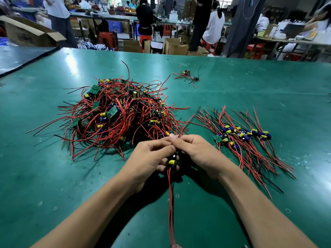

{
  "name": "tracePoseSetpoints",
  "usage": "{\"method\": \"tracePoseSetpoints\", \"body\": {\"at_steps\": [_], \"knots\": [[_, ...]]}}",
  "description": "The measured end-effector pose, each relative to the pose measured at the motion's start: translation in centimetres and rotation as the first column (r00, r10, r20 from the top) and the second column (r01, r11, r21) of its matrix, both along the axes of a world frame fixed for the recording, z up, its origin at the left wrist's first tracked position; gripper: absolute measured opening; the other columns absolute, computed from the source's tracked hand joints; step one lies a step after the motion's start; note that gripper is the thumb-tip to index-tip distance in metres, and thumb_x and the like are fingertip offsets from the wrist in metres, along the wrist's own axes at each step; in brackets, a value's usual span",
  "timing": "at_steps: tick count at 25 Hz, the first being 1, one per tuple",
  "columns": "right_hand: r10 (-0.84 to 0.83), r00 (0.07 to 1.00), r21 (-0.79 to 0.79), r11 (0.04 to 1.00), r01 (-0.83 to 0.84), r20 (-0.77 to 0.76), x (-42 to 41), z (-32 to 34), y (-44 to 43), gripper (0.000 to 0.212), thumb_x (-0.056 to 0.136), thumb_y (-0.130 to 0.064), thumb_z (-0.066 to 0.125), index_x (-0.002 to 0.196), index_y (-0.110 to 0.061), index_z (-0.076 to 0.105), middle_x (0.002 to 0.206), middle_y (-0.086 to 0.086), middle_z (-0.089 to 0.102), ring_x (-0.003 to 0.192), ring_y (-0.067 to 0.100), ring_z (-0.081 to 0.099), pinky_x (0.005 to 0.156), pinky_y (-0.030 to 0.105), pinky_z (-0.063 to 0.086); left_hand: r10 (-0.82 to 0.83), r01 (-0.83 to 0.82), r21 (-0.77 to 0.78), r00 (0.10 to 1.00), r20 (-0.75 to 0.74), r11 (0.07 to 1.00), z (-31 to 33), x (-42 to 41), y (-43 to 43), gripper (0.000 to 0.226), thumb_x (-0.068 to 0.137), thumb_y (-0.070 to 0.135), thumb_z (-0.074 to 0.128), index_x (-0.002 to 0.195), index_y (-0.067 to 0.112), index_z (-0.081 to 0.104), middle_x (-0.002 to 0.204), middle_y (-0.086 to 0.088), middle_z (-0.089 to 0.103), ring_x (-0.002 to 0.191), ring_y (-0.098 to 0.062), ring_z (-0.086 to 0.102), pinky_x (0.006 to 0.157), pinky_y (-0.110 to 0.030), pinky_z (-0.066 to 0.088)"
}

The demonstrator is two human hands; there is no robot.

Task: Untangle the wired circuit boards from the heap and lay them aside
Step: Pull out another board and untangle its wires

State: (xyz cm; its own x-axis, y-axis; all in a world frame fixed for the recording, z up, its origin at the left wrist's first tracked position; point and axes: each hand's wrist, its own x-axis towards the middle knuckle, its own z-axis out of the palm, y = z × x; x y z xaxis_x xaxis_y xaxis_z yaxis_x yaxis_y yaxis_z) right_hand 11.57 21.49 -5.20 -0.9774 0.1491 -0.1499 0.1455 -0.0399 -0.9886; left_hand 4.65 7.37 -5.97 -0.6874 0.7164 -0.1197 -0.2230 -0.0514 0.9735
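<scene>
Both hands, left [152, 154] and right [198, 154], pinch one board [172, 161] just in front of the heap [118, 113], its wires dangling. Right of the heap lies a sorted row [245, 138]; far more remains tangled, so most work is left.

- Left hand [152, 154] and right hand [198, 153] meet over the table [53, 176], gripping one board [172, 161] between them.
- Its red wires [171, 194] hang toward the camera.
- Heap [118, 111] on the left, laid-out row [245, 138] on the right, small cluster [187, 75] far back.
</scene>
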Motion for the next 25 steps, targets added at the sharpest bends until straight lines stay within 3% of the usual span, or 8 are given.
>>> {"method": "tracePoseSetpoints", "body": {"at_steps": [3, 7, 9, 12, 14, 16, 21, 25], "knots": [[-0.044, 0.999, 0.079, 0.996, 0.043, 0.019, -0.2, -0.3, -0.1, 0.050, 0.097, -0.046, 0.059, 0.099, 0.003, 0.068, 0.073, 0.009, 0.062, 0.062, 0.018, 0.055, 0.061, 0.032, 0.047, -0.020, 0.019, -0.023, 0.999, -0.027, 1.000, 0.0, 0.1, 0.0, 0.013, 0.091, 0.003, 0.061, 0.093, -0.006, 0.070, 0.074, -0.010, 0.064, 0.055, -0.016, 0.056, 0.046, -0.020, 0.046], [-0.086, 0.996, 0.240, 0.967, 0.082, 0.009, -0.3, -0.4, -0.5, 0.039, 0.101, -0.044, 0.054, 0.073, -0.020, 0.066, 0.074, 0.001, 0.053, 0.072, 0.018, 0.047, 0.072, 0.038, 0.037, -0.077, 0.076, -0.021, 0.996, -0.036, 0.997, 0.2, 0.4, -0.1, 0.015, 0.092, 0.004, 0.060, 0.097, 0.002, 0.074, 0.094, -0.029, 0.067, 0.082, -0.033, 0.058, 0.069, -0.033, 0.051], [-0.108, 0.994, 0.307, 0.946, 0.100, 0.008, -0.5, -0.4, -0.5, 0.038, 0.103, -0.042, 0.052, 0.083, -0.011, 0.063, 0.078, 0.006, 0.050, 0.075, 0.019, 0.045, 0.075, 0.040, 0.036, -0.061, 0.060, -0.022, 0.997, -0.049, 0.998, 0.2, 0.5, 0.0, 0.014, 0.092, 0.003, 0.060, 0.094, -0.004, 0.072, 0.094, -0.029, 0.067, 0.081, -0.033, 0.059, 0.066, -0.034, 0.052], [-0.143, 0.989, 0.325, 0.937, 0.129, 0.020, -0.6, -0.3, 0.1, 0.048, 0.104, -0.043, 0.050, 0.095, -0.002, 0.071, 0.079, 0.012, 0.069, 0.074, 0.015, 0.056, 0.076, 0.046, 0.047, -0.038, 0.037, -0.023, 0.997, -0.060, 0.999, 0.0, 0.4, 0.2, 0.015, 0.090, 0.002, 0.062, 0.084, -0.010, 0.068, 0.093, -0.022, 0.069, 0.072, -0.027, 0.060, 0.059, -0.029, 0.050], [-0.173, 0.985, 0.332, 0.930, 0.156, 0.022, -0.4, 0.0, 0.6, 0.043, 0.105, -0.045, 0.045, 0.104, -0.015, 0.076, 0.060, -0.011, 0.068, 0.057, -0.005, 0.056, 0.062, 0.033, 0.042, -0.039, 0.036, -0.045, 0.998, -0.058, 0.998, 0.1, 0.2, 0.2, 0.015, 0.089, 0.003, 0.064, 0.079, -0.008, 0.066, 0.074, -0.017, 0.061, 0.058, -0.022, 0.056, 0.051, -0.026, 0.047], [-0.229, 0.973, 0.336, 0.917, 0.217, -0.004, -0.4, -0.1, 1.0, 0.043, 0.106, -0.045, 0.043, 0.106, -0.018, 0.076, 0.044, -0.023, 0.052, 0.044, -0.008, 0.050, 0.056, 0.022, 0.029, -0.061, 0.058, -0.056, 0.997, -0.053, 0.997, 0.3, 0.2, 0.1, 0.014, 0.089, 0.003, 0.064, 0.080, -0.007, 0.067, 0.067, -0.012, 0.057, 0.051, -0.018, 0.054, 0.047, -0.025, 0.045], [-0.350, 0.928, 0.288, 0.882, 0.372, -0.125, -0.9, -0.5, 1.0, 0.040, 0.105, -0.047, 0.044, 0.096, -0.030, 0.078, 0.061, 0.005, 0.034, 0.049, 0.013, 0.032, 0.051, 0.030, 0.024, -0.101, 0.096, -0.067, 0.992, -0.072, 0.993, 0.8, 0.2, -0.1, 0.012, 0.090, 0.005, 0.064, 0.079, 0.004, 0.070, 0.063, -0.005, 0.059, 0.053, -0.016, 0.051, 0.051, -0.026, 0.040], [-0.264, 0.962, 0.075, 0.960, 0.268, -0.065, -0.8, -0.5, 0.4, 0.049, 0.105, -0.051, 0.039, 0.101, -0.023, 0.079, 0.058, 0.001, 0.029, 0.043, 0.009, 0.025, 0.042, 0.021, 0.021, -0.093, 0.089, -0.067, 0.994, -0.054, 0.994, 0.7, 0.5, -0.1, 0.012, 0.089, 0.006, 0.064, 0.080, 0.004, 0.072, 0.068, -0.011, 0.060, 0.055, -0.018, 0.054, 0.052, -0.027, 0.044]]}}
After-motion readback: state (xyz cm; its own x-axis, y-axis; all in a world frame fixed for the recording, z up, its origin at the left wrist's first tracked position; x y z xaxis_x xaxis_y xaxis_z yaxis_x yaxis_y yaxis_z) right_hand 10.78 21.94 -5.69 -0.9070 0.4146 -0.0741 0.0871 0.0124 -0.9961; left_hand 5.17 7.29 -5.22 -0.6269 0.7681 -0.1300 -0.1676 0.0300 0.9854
